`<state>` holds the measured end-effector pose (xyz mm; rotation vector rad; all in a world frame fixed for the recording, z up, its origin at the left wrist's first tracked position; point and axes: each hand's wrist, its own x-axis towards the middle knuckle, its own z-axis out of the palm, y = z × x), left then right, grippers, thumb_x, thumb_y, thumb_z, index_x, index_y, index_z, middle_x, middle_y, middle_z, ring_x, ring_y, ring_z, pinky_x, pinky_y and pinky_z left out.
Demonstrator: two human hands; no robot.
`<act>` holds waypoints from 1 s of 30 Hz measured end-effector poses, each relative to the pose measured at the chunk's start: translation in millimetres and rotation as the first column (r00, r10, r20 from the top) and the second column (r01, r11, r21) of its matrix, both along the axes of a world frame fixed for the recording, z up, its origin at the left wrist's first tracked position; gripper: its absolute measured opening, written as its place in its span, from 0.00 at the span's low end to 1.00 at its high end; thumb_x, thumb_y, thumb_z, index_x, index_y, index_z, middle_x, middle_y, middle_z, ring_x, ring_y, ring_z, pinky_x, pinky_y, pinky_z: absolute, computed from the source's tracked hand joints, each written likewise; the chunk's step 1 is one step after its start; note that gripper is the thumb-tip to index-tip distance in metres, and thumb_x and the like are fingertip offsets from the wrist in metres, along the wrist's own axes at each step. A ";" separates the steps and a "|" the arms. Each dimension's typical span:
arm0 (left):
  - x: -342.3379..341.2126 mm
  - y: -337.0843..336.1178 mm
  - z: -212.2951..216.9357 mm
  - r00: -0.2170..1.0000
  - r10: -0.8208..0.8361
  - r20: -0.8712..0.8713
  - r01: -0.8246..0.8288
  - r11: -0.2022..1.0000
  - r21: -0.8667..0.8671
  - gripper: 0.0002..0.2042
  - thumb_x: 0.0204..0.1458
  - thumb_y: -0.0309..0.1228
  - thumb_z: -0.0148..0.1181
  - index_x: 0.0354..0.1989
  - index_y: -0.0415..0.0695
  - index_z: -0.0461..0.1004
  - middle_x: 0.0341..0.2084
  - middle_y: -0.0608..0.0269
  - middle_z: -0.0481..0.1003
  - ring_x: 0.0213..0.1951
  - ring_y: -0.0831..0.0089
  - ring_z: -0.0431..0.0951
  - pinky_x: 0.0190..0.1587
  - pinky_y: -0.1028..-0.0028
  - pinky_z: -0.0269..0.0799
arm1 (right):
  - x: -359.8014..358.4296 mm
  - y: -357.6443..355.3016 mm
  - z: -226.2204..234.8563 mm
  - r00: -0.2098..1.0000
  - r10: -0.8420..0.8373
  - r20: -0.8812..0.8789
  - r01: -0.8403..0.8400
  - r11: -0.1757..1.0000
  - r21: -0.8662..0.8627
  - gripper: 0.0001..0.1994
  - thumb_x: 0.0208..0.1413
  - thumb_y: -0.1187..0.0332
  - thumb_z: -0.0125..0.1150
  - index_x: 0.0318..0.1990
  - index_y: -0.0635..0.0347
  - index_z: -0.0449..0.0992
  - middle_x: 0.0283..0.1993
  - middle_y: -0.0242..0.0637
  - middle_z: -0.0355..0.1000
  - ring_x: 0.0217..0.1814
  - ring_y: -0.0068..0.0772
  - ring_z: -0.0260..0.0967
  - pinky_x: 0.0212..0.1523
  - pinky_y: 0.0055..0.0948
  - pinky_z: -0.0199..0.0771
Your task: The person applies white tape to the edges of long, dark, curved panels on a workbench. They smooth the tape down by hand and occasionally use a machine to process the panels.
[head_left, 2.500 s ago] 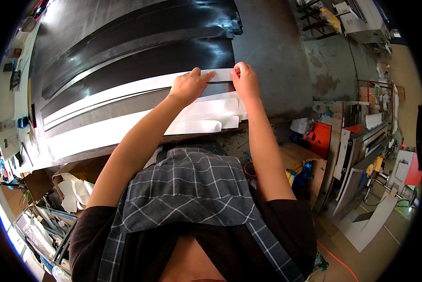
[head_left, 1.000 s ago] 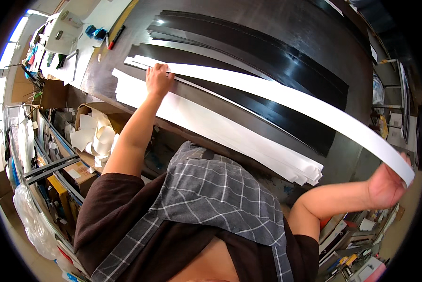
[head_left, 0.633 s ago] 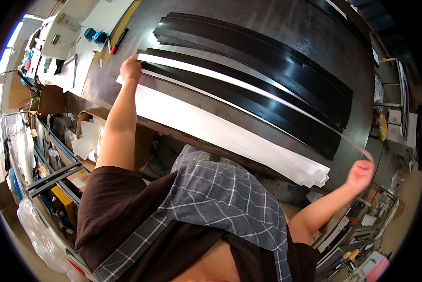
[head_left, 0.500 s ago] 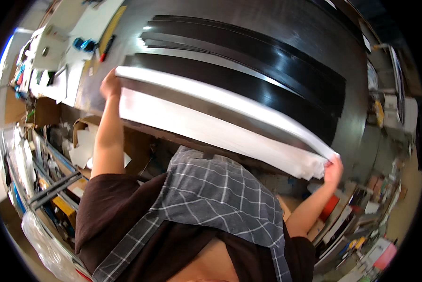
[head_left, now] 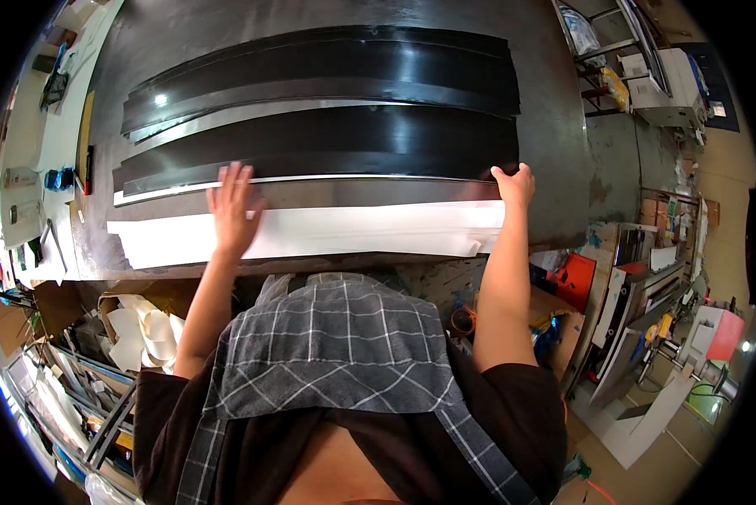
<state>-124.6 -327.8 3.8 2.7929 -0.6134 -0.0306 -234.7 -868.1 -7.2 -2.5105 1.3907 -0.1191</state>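
Hands [head_left: 236, 212] at black strips [head_left: 336, 139]; white sheets [head_left: 158, 335] in box [head_left: 174, 298]

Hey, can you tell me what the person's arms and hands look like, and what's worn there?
The left hand and right hand are gloveless, the forearms bare, with no watch or bracelet visible. Short, dark brown sleeves cover the upper arms.

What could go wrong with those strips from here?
The long, flat white strips lie by the near edge of the dark grey tabletop, so the left hand might brush some off. The right hand is by the right end of the nearer long, glossy black strips; a bump could knock them askew.
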 end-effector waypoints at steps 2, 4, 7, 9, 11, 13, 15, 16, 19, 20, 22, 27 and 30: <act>-10.2 -37.9 5.3 0.996 -0.048 -0.071 0.054 0.996 0.076 0.34 0.52 0.41 0.58 0.67 0.51 0.54 0.68 0.57 0.50 0.70 0.58 0.46 0.68 0.50 0.37 | -2.0 -22.2 -14.1 0.999 -0.023 0.048 0.019 0.997 0.080 0.27 0.47 0.57 0.66 0.53 0.61 0.70 0.51 0.46 0.71 0.54 0.47 0.68 0.54 0.41 0.69; -17.9 -50.8 5.7 0.997 0.003 -0.080 0.004 0.995 0.097 0.33 0.54 0.42 0.56 0.68 0.50 0.52 0.68 0.56 0.49 0.70 0.59 0.45 0.68 0.50 0.35 | -8.0 -38.4 -2.2 0.944 -0.125 0.305 -0.103 0.767 0.634 0.21 0.51 0.63 0.63 0.51 0.60 0.71 0.49 0.40 0.72 0.47 0.36 0.70 0.47 0.34 0.72; -11.6 -53.7 -4.9 0.996 0.042 -0.074 -0.033 0.993 0.116 0.34 0.56 0.44 0.51 0.69 0.46 0.49 0.69 0.56 0.47 0.70 0.60 0.44 0.69 0.52 0.33 | 1.8 -21.1 38.4 0.737 -0.369 0.567 -0.429 0.393 0.813 0.13 0.56 0.73 0.58 0.49 0.60 0.70 0.44 0.31 0.70 0.35 0.21 0.67 0.36 0.26 0.73; 4.2 -66.3 -11.7 0.998 0.041 -0.047 -0.036 0.994 0.103 0.32 0.59 0.45 0.47 0.69 0.46 0.48 0.70 0.56 0.46 0.71 0.60 0.43 0.69 0.51 0.33 | 11.8 -22.1 43.1 0.622 -0.462 0.632 -0.506 0.379 0.775 0.14 0.56 0.73 0.58 0.50 0.62 0.69 0.43 0.32 0.70 0.33 0.24 0.67 0.34 0.29 0.74; 35.1 -80.6 -19.0 0.999 0.023 0.046 -0.028 0.994 0.109 0.32 0.59 0.46 0.46 0.69 0.46 0.48 0.69 0.56 0.47 0.70 0.59 0.45 0.69 0.52 0.33 | 36.4 -38.3 22.1 0.629 -0.496 0.598 -0.395 0.459 0.796 0.13 0.58 0.71 0.58 0.47 0.66 0.67 0.40 0.38 0.69 0.31 0.28 0.68 0.32 0.29 0.77; 67.1 -99.5 -15.0 0.996 0.059 0.071 -0.068 0.990 0.126 0.31 0.60 0.47 0.45 0.69 0.47 0.49 0.69 0.56 0.48 0.70 0.60 0.46 0.69 0.52 0.33 | 64.6 -52.6 20.0 0.684 -0.394 0.614 -0.443 0.445 0.779 0.09 0.58 0.72 0.56 0.43 0.66 0.67 0.37 0.39 0.70 0.29 0.30 0.71 0.30 0.27 0.77; 87.4 -108.3 -8.5 0.992 0.116 0.043 -0.122 0.973 0.196 0.31 0.60 0.49 0.43 0.68 0.46 0.50 0.68 0.57 0.50 0.70 0.62 0.46 0.69 0.54 0.34 | 88.1 -58.6 27.8 0.802 -0.324 0.501 -0.342 0.439 0.831 0.07 0.58 0.73 0.54 0.41 0.66 0.67 0.35 0.39 0.71 0.29 0.32 0.73 0.29 0.27 0.77; 93.4 -109.1 -7.4 0.992 0.125 0.014 -0.125 0.967 0.221 0.31 0.61 0.50 0.42 0.68 0.47 0.51 0.68 0.59 0.50 0.70 0.64 0.45 0.70 0.55 0.33 | 93.0 -61.6 30.0 0.852 -0.288 0.438 -0.287 0.442 0.850 0.06 0.58 0.74 0.53 0.40 0.66 0.68 0.33 0.40 0.71 0.29 0.33 0.74 0.28 0.26 0.77; 84.2 -110.7 -8.1 0.996 0.082 0.026 -0.086 0.963 0.257 0.30 0.60 0.50 0.42 0.68 0.47 0.51 0.68 0.60 0.50 0.70 0.64 0.45 0.69 0.54 0.33 | 76.5 -70.5 31.9 0.866 -0.268 0.422 -0.306 0.382 0.872 0.04 0.58 0.75 0.50 0.39 0.65 0.68 0.33 0.40 0.73 0.29 0.34 0.75 0.28 0.27 0.77; 75.5 -106.8 -8.4 0.996 0.080 0.047 -0.090 0.964 0.251 0.30 0.60 0.50 0.42 0.68 0.47 0.51 0.68 0.60 0.50 0.70 0.63 0.45 0.69 0.54 0.33 | 68.4 -67.6 36.6 0.866 -0.266 0.424 -0.315 0.369 0.874 0.04 0.58 0.76 0.49 0.39 0.64 0.68 0.34 0.41 0.73 0.30 0.34 0.76 0.28 0.26 0.77; 64.3 -102.6 -9.3 0.993 0.065 0.096 -0.086 0.968 0.234 0.30 0.60 0.50 0.43 0.68 0.47 0.52 0.69 0.60 0.50 0.70 0.63 0.45 0.69 0.54 0.33 | 53.2 -67.0 35.7 0.850 -0.327 0.412 -0.317 0.308 0.897 0.04 0.58 0.75 0.51 0.41 0.62 0.68 0.34 0.40 0.72 0.31 0.35 0.77 0.27 0.25 0.78; 80.5 -118.4 -15.0 0.990 0.103 0.096 -0.123 0.966 0.227 0.31 0.60 0.51 0.42 0.68 0.48 0.51 0.69 0.61 0.50 0.70 0.63 0.45 0.69 0.53 0.34 | 72.8 -81.9 9.5 0.815 -0.314 0.487 -0.394 0.315 0.863 0.05 0.59 0.73 0.52 0.41 0.62 0.68 0.34 0.37 0.71 0.30 0.35 0.77 0.26 0.24 0.78; 104.0 -125.9 -19.2 0.985 0.146 0.090 -0.164 0.958 0.237 0.31 0.60 0.52 0.41 0.68 0.49 0.51 0.69 0.61 0.48 0.70 0.63 0.45 0.69 0.53 0.35 | 111.3 -84.0 6.9 0.803 -0.272 0.530 -0.424 0.365 0.829 0.05 0.60 0.70 0.53 0.40 0.60 0.68 0.35 0.38 0.73 0.30 0.30 0.76 0.26 0.23 0.77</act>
